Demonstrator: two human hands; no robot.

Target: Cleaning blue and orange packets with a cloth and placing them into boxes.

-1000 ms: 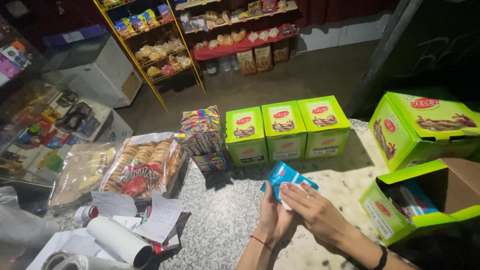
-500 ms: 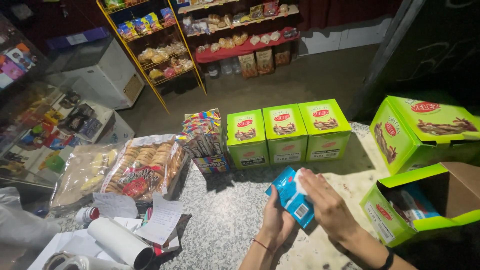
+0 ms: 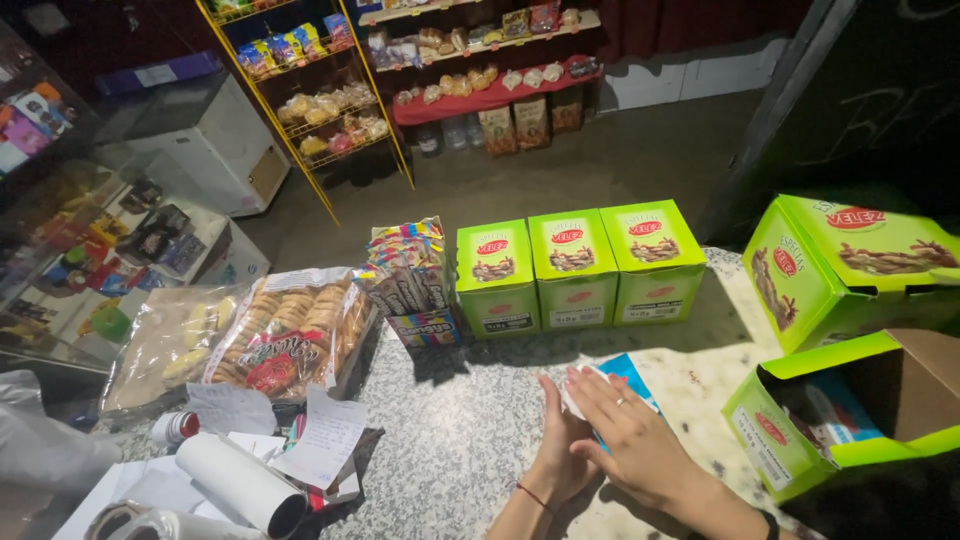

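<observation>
1. 3 small green boxes (image 3: 574, 268) in a row at the counter's (image 3: 470, 420) far edge; 2 large green boxes at its right edge, 1 closed (image 3: 850, 260), 1 open box (image 3: 830, 420) on its side.
2. 1 multicolour candy pack (image 3: 410, 280) and 2 clear biscuit bags (image 3: 290, 330) left of the row.
3. 1 blue packet (image 3: 632, 378) lies near the counter's near edge, pressed between both palms.
4. Left hand (image 3: 556, 450) and right hand (image 3: 630, 430): fingers straight, flat on the packet, not curled; its far corner pokes past the fingertips (image 3: 585, 385).
</observation>
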